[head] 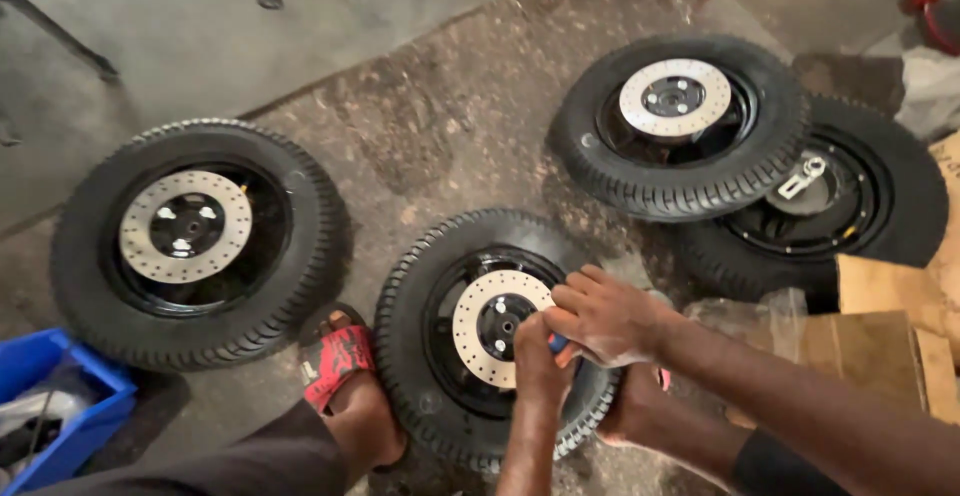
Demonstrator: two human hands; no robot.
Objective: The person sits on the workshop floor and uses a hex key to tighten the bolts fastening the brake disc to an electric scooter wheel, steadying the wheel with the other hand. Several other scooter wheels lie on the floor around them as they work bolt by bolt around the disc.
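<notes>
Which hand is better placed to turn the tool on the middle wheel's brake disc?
Likely the left hand: it wraps the blue-handled tool beside the brake disc hub, while the right hand only lies over it, resting on the disc.

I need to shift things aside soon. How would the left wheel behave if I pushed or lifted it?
The left wheel lies flat on the floor, so it would probably scrape and drag, not roll. Its thick tyre and metal disc suggest it is heavy for its size and stiff. Stood on edge, it would likely roll.

Hands hide the blue-handled tool (557,342); blue crate (50,396) cut off at left
</notes>
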